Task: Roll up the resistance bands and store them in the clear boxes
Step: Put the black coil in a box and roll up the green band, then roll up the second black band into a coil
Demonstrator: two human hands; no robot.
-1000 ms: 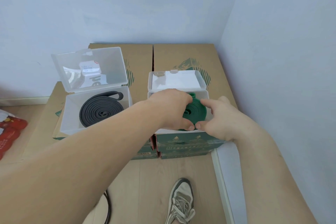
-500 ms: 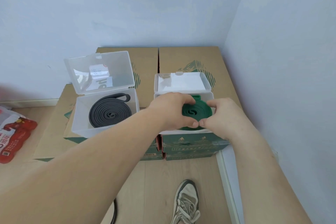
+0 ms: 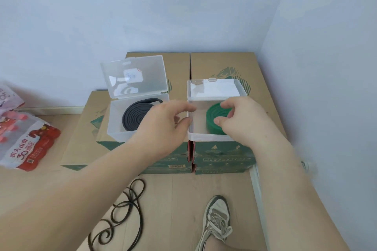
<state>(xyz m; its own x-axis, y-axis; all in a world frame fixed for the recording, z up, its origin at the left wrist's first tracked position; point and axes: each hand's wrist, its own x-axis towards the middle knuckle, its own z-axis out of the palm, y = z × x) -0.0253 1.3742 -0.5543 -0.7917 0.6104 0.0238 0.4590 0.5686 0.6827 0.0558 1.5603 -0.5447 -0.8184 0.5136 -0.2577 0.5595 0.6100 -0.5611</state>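
Green resistance band (image 3: 217,117), rolled into a tight coil, lying inside the right clear box (image 3: 204,138), lid (image 3: 215,90) hinged back and resting open behind it. Right hand (image 3: 242,120) over the coil's near right side — thumb tip on the green roll, forefinger curled at its far edge, a light pinch on the band rather than a full grip. Left hand (image 3: 163,124) just left of that box, hovering above its left wall and the gap between the two boxes; fingers loosely curled, thumb and forefinger apart, nothing held.

Black resistance band (image 3: 133,117), also coiled flat, in the left clear box (image 3: 114,120), its loose end trailing along the far wall. Lid of this one (image 3: 135,76) standing up, tilted back.

Both boxes side by side on cardboard cartons (image 3: 222,63) pushed into the room's corner — brown tops, green printed fronts, serving as the worktop.

On the wooden floor (image 3: 179,199) below: a dark thin cord (image 3: 126,206) lying in loose loops, a grey-and-white sneaker (image 3: 217,218) near the bottom edge, and a red-and-white shrink-wrapped pack (image 3: 30,144) at the left by the wall.
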